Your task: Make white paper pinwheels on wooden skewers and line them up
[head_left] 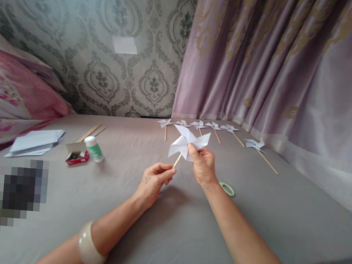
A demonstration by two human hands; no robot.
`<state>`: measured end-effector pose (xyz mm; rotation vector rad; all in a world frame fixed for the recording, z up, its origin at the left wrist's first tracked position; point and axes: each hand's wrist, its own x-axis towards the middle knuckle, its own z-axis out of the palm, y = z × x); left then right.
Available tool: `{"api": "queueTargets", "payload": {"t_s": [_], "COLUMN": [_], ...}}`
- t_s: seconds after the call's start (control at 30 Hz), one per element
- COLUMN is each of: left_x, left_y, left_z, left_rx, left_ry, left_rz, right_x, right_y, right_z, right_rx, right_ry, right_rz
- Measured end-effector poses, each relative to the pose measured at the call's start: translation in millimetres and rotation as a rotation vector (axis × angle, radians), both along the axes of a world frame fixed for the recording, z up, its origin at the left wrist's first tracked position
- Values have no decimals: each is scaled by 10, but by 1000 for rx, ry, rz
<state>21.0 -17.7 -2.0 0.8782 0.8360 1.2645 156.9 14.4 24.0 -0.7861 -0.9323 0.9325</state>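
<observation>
A white paper pinwheel [183, 142] on a thin wooden stick [177, 160] is held up above the grey-covered surface. My left hand [156, 181] pinches the stick below the paper blades. With thumb and fingers, my right hand [203, 162] grips the pinwheel near its centre, so the centre itself is partly hidden. The light green handle of what may be scissors [227, 189] lies beside my right wrist, the rest of it hidden by the arm.
Several finished pinwheels [215, 127] lie in a row along the back, one farther right [255, 145]. At left are a stack of white paper [35, 142], wooden sticks [89, 133], a small red box [77, 158] with dark bits and a white-green bottle [94, 149]. Curtains [261, 53] border the right.
</observation>
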Motion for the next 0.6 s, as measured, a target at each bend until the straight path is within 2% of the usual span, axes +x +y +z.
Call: {"api": "queueTargets", "payload": {"t_s": [0.2,0.33,0.47,0.6], "left_x": [-16,-106,-178,-186], "left_y": [34,14,3,-2], "left_z": [20,38,33,49], "left_rx": [18,22,65,74], "left_ry": [87,340,632,715], "left_rz": [-21,-75,-114,-189], "right_x": [32,104,164,201], "right_y": [159,204,189,157], "right_z": [-74,-68,-57,-57], "right_rx": [-71,-124,-162,-197], "right_ry": [142,268,286,218], "right_rz": [28,0,-19,-25]}}
